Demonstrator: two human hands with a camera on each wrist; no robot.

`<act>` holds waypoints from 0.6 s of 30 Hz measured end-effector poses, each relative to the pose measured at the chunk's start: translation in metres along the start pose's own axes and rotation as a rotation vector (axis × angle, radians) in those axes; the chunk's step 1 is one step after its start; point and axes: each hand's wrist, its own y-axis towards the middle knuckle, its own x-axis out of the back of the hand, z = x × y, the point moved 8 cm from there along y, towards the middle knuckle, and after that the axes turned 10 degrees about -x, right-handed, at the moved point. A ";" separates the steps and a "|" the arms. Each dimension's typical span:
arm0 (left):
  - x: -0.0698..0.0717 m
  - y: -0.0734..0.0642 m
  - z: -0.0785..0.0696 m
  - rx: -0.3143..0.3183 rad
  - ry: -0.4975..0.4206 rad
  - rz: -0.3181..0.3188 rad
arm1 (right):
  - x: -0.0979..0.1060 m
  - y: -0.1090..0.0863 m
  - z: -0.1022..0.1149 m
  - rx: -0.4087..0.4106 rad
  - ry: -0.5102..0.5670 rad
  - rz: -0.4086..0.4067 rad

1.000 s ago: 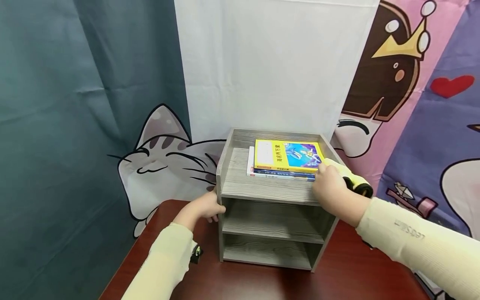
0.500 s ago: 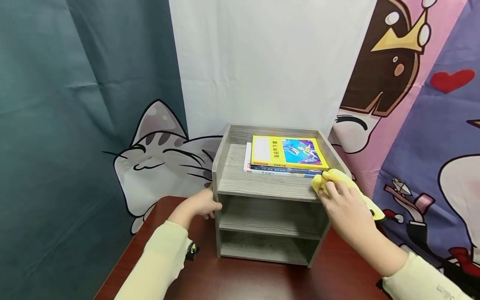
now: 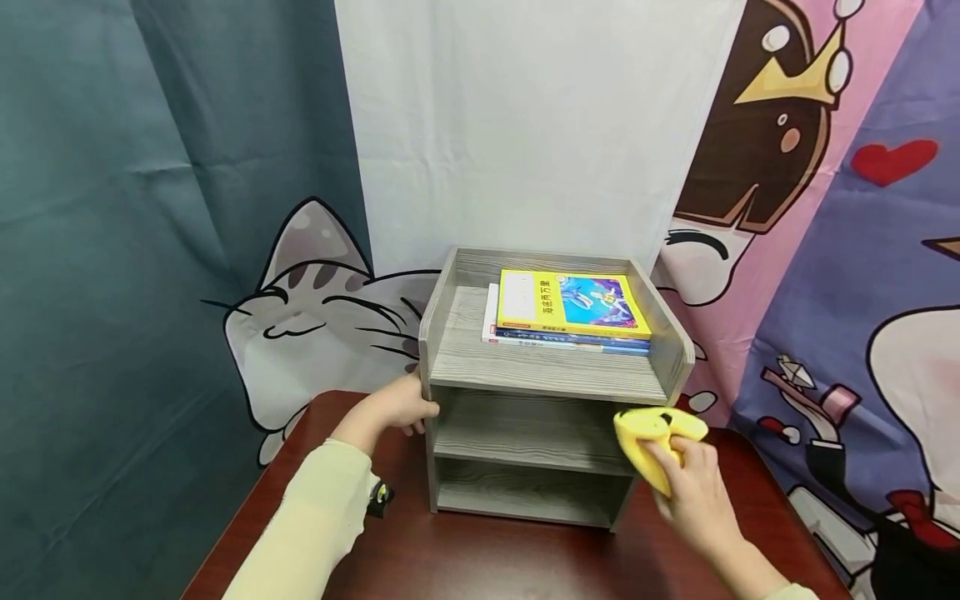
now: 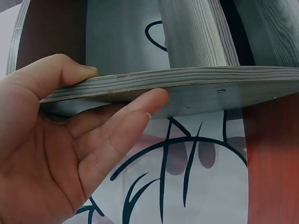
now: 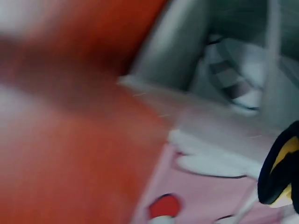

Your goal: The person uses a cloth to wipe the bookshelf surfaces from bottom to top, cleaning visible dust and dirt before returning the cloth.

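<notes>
A small grey wood-grain shelf (image 3: 536,379) stands on the table. My left hand (image 3: 397,404) grips the front edge of its left side panel; in the left wrist view the thumb lies on one face of the board and the fingers on the other. In my right hand (image 3: 697,492) is a bunched yellow cloth (image 3: 651,437) with dark trim, pinched between thumb and fingers in front of the shelf's right side. The right wrist view is blurred and shows just part of the cloth (image 5: 282,172) at its right edge.
Stacked books lie on the top board, a yellow book (image 3: 573,304) uppermost. Two lower compartments open to the front. A reddish-brown table (image 3: 480,567) bears the shelf. Behind hang a white curtain (image 3: 525,125), a teal curtain (image 3: 165,292) and cartoon-printed cloth.
My right hand has moved from the shelf's upper right side, down and toward me, carrying the yellow cloth off the panel's edge. The left hand keeps its grip, and the view has shifted slightly.
</notes>
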 end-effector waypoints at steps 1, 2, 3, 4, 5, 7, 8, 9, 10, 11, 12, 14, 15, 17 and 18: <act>0.000 0.000 0.001 -0.002 -0.003 -0.004 | -0.004 -0.009 -0.003 0.034 -0.007 0.024; -0.001 0.000 0.002 -0.002 -0.012 -0.012 | -0.009 -0.017 -0.007 0.068 -0.020 0.063; -0.001 -0.001 0.003 -0.004 -0.026 -0.025 | -0.013 -0.025 -0.011 0.104 -0.034 0.112; -0.001 -0.002 0.005 -0.007 -0.042 -0.039 | -0.017 -0.032 -0.016 0.145 -0.045 0.153; -0.002 -0.003 0.007 -0.011 -0.058 -0.048 | -0.020 -0.038 -0.023 0.181 -0.059 0.202; -0.007 -0.007 0.014 -0.013 -0.088 -0.054 | -0.023 -0.049 -0.037 0.250 -0.085 0.283; -0.010 -0.010 0.018 -0.004 -0.095 -0.048 | -0.023 -0.053 -0.045 0.276 -0.095 0.316; -0.014 -0.013 0.024 0.006 -0.094 -0.036 | -0.024 -0.056 -0.054 0.287 -0.108 0.347; -0.018 -0.016 0.030 0.018 -0.090 -0.018 | -0.023 -0.058 -0.063 0.282 -0.124 0.366; -0.022 -0.019 0.035 0.021 -0.078 -0.001 | -0.023 -0.060 -0.073 0.261 -0.141 0.378; -0.025 -0.021 0.041 0.033 -0.060 0.013 | -0.023 -0.060 -0.083 0.215 -0.159 0.392; -0.030 -0.026 0.054 0.055 -0.018 0.030 | -0.027 -0.058 -0.104 0.046 -0.183 0.438; -0.032 -0.027 0.060 0.061 0.006 0.034 | -0.030 -0.058 -0.114 -0.063 -0.185 0.467; -0.036 -0.029 0.072 0.068 0.059 0.029 | -0.038 -0.059 -0.130 -0.286 -0.165 0.515; -0.039 -0.030 0.079 0.080 0.090 0.019 | -0.043 -0.060 -0.135 -0.393 -0.145 0.527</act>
